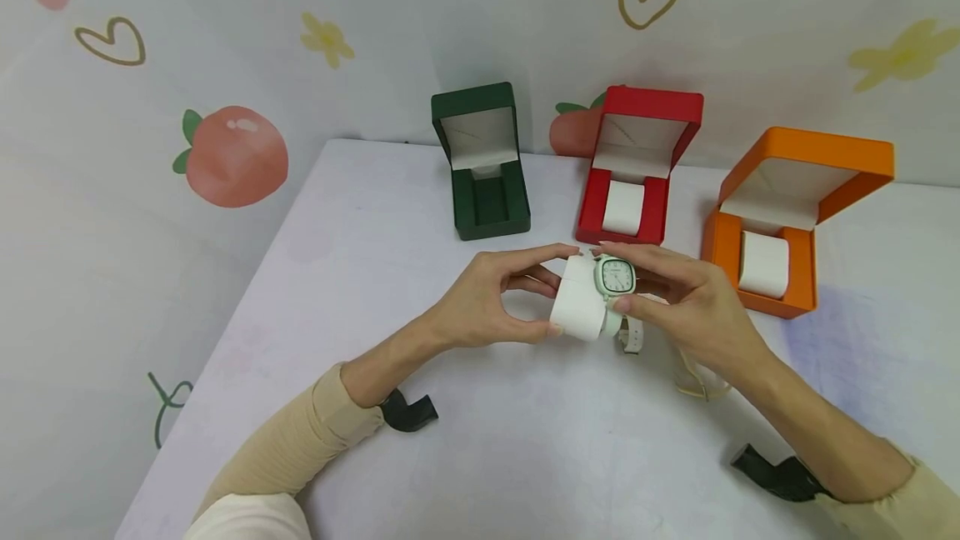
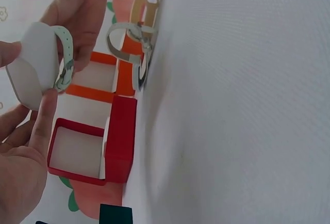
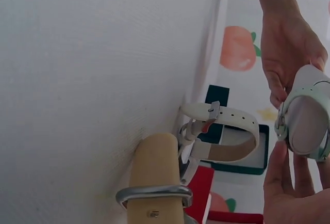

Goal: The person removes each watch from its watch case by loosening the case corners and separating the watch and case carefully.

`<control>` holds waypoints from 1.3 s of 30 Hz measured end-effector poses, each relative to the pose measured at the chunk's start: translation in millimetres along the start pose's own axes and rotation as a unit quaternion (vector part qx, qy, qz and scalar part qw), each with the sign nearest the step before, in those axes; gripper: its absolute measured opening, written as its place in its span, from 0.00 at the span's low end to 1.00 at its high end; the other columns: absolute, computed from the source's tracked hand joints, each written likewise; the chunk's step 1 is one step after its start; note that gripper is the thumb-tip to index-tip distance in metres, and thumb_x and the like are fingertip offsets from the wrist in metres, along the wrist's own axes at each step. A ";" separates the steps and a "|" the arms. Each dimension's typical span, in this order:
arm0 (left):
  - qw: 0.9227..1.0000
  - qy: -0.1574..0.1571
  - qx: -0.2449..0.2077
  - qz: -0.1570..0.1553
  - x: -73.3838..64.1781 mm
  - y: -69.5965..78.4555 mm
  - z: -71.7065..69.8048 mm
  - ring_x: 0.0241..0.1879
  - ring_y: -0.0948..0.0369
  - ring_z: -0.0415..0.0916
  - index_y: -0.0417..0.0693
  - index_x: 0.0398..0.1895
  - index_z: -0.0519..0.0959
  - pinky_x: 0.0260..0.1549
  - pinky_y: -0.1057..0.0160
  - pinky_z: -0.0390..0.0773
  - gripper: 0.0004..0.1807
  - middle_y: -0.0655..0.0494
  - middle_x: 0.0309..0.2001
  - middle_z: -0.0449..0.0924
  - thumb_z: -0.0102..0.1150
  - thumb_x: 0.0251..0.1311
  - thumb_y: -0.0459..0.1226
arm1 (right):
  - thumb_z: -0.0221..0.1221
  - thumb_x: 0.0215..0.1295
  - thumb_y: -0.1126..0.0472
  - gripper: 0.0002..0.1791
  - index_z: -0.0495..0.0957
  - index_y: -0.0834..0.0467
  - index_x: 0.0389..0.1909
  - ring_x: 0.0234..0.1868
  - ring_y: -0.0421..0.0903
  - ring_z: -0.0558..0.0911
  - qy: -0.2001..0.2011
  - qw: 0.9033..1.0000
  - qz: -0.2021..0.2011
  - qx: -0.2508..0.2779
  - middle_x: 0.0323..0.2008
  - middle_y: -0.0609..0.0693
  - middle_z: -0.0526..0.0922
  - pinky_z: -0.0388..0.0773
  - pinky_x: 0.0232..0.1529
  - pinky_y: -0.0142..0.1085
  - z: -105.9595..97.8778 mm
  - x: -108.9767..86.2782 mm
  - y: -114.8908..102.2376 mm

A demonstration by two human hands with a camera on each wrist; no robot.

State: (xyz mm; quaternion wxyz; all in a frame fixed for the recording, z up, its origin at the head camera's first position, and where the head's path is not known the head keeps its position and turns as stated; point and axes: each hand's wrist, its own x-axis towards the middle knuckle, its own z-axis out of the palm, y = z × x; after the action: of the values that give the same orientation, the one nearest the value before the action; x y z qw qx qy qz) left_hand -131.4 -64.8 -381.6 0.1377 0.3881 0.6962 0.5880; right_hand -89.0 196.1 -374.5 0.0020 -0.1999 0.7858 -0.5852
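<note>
Between thumb and fingers, my left hand [image 1: 480,298] grips a white watch cushion [image 1: 577,307] above the table. My right hand [image 1: 693,298] pinches a mint-green watch [image 1: 617,276] by its square case, at the cushion's right end. In the right wrist view the watch's buckled strap [image 3: 304,92] loops around that end of the cushion. The dial faces up toward the head camera. Beneath my right hand a white-strapped watch [image 1: 632,335] lies on the table, partly hidden. Beside it is a tan-strapped watch [image 1: 697,377], also partly covered by the hand.
Three lidded boxes stand open along the back. The green box [image 1: 491,227] shows its dark green inner slot. White cushions sit in the red box [image 1: 656,207] and the orange box [image 1: 802,273]. A patterned sheet [image 1: 450,7] rises behind the table [image 1: 360,232].
</note>
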 end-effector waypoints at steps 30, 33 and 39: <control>0.999 -0.033 -0.039 0.013 -5.5 1.5 -2.3 0.49 0.57 0.81 0.35 0.68 0.68 0.52 0.55 0.81 0.39 0.44 0.62 0.74 0.71 0.49 0.24 | 0.66 0.47 0.86 0.29 0.79 0.72 0.54 0.40 0.47 0.80 0.078 0.988 -0.098 0.093 0.45 0.57 0.84 0.81 0.48 0.29 -4.4 10.5 1.4; 0.998 -0.036 -0.047 0.014 -7.1 1.7 -4.1 0.50 0.56 0.81 0.33 0.68 0.68 0.52 0.54 0.81 0.39 0.43 0.63 0.73 0.70 0.49 0.23 | 0.66 0.48 0.85 0.29 0.80 0.70 0.55 0.40 0.47 0.80 0.076 0.991 -0.085 0.071 0.44 0.55 0.84 0.81 0.47 0.28 -4.9 10.2 1.5; 0.999 -0.026 -0.038 0.012 -11.0 -1.5 -8.2 0.51 0.55 0.81 0.33 0.68 0.67 0.52 0.54 0.81 0.40 0.42 0.64 0.72 0.71 0.49 0.23 | 0.68 0.52 0.79 0.31 0.79 0.62 0.59 0.41 0.43 0.81 0.067 0.997 -0.040 -0.011 0.47 0.47 0.83 0.80 0.44 0.25 -5.9 8.2 2.5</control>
State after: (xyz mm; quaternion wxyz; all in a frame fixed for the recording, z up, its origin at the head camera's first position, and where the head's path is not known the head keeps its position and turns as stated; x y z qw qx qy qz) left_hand -130.0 -78.4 -383.7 0.1632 0.4064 0.6648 0.6052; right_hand -98.8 199.5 -373.0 -0.0760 -0.1915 0.7820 -0.5882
